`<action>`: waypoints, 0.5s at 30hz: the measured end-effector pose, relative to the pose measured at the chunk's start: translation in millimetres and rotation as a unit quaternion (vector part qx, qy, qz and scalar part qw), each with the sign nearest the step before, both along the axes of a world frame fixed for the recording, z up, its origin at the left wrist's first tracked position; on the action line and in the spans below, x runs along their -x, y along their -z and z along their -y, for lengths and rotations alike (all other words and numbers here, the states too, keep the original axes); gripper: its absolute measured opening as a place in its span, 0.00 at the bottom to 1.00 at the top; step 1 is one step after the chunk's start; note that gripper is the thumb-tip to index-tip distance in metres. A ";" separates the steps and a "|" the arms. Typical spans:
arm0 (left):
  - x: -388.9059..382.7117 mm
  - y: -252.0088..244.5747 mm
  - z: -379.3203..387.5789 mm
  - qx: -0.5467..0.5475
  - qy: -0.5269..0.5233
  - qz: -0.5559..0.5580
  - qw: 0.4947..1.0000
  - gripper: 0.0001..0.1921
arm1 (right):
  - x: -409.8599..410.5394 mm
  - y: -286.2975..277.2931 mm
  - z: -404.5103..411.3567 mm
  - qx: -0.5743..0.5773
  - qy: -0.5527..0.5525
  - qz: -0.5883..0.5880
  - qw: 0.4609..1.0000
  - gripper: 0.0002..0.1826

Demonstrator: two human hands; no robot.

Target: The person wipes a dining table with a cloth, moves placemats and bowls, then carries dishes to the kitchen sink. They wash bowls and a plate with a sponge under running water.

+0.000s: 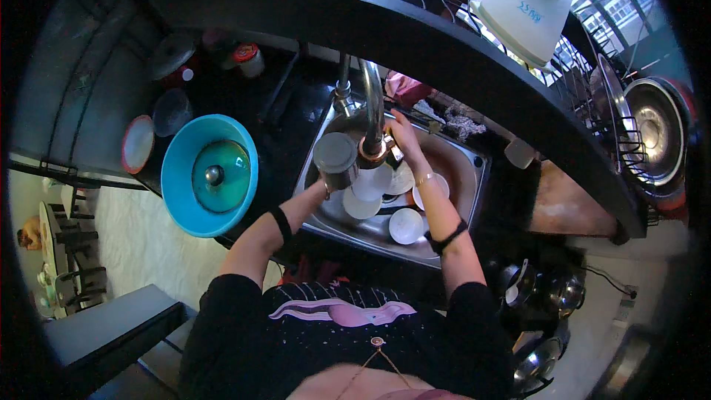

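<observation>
My left hand (324, 189) holds a cylindrical container (335, 154) over the left part of the steel sink (355, 236). The container's round grey end faces up, and its body hides most of my fingers. Beside the end of the chrome faucet (373, 100) is my right hand (404, 136), its fingers bent near a small metal lever (396, 152). Whether they grip the lever is unclear. Below the faucet, a white bowl (362, 204) and other pale dishes lie in the basin. A separate white bowl (406, 226) sits nearer to me.
Left of the sink stands a blue basin (169, 189) containing a round lid (222, 200) with a metal knob. A red-lidded jar (249, 60) is farther back. A dark shelf edge (389, 22) curves above the sink. Several pots (564, 294) are at lower right.
</observation>
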State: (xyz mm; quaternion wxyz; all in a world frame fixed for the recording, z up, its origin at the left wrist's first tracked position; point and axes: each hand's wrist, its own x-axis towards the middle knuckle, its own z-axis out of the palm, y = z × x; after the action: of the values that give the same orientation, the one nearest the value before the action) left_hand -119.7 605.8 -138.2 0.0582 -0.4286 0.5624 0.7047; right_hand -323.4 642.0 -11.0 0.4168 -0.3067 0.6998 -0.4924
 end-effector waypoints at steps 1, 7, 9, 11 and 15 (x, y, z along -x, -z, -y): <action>-6.9 6.1 -10.8 -0.008 0.000 0.002 1.000 0.33 | -3.6 6.4 16.0 0.009 0.018 -0.026 0.999 0.28; -36.3 23.9 -57.1 -0.065 -0.013 0.035 0.997 0.34 | -10.9 22.3 63.0 0.070 -0.076 -0.361 0.927 0.12; -40.9 21.1 -66.6 -0.050 -0.040 0.003 0.998 0.31 | -16.0 30.5 65.1 0.049 -0.058 -0.247 0.966 0.12; -42.6 14.5 -74.2 -0.007 -0.066 -0.032 0.997 0.28 | -21.9 41.1 67.7 0.098 -0.052 -0.251 0.961 0.13; -41.6 -6.1 -84.2 0.008 -0.122 -0.070 0.990 0.21 | -21.7 59.9 77.5 0.101 -0.079 -0.280 0.952 0.14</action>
State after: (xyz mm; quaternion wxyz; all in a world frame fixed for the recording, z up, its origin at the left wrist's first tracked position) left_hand -78.0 690.0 -132.2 -0.0714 -0.4442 0.5139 0.7304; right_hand -301.6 564.5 -70.9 0.2088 -0.5264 0.7089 -0.4204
